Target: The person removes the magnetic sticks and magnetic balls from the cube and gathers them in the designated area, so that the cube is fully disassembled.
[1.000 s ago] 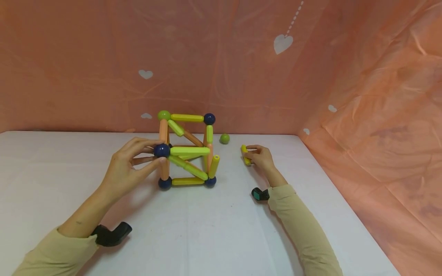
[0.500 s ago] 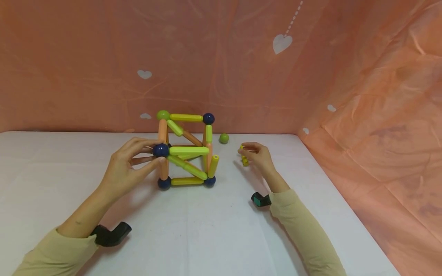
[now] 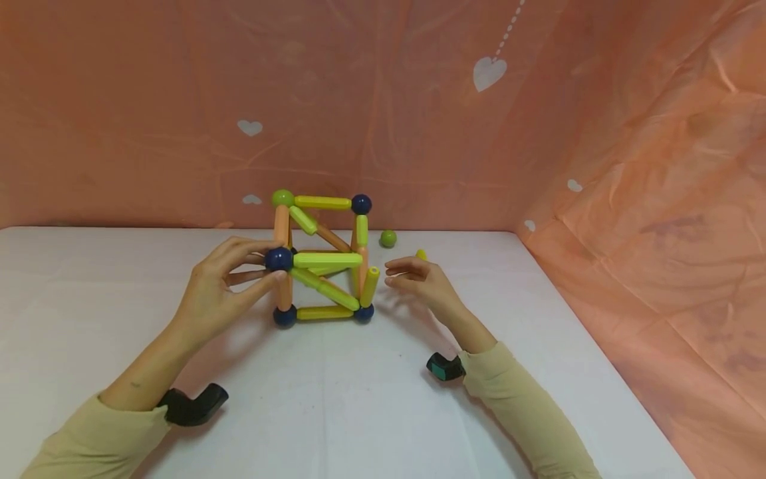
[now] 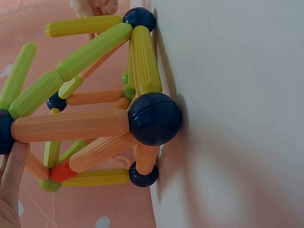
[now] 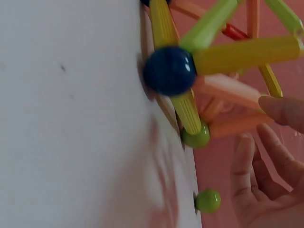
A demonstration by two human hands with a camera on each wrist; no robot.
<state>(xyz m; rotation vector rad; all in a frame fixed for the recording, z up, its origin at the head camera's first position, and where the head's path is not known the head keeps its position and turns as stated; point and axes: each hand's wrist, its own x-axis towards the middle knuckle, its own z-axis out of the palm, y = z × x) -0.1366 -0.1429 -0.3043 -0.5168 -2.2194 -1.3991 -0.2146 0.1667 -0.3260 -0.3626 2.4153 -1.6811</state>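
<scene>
A cube-like frame of magnetic sticks and balls stands on the white table. My left hand pinches the dark blue ball at its upper front left corner, where a lime stick runs right. From the lower front right blue ball a yellow stick rises, its upper end unattached. Just right of that stick my right hand hovers, fingers slightly bent and nothing between them. Behind it, mostly hidden, lies a loose yellow stick.
A loose green ball rests at the back of the table, right of the frame. An orange cloth with white hearts hangs behind and along the right side. Each wrist carries a black camera.
My right hand has let go of the loose yellow stick, leaving it on the table, and has moved left toward the frame. The left hand keeps its hold on the blue ball.
</scene>
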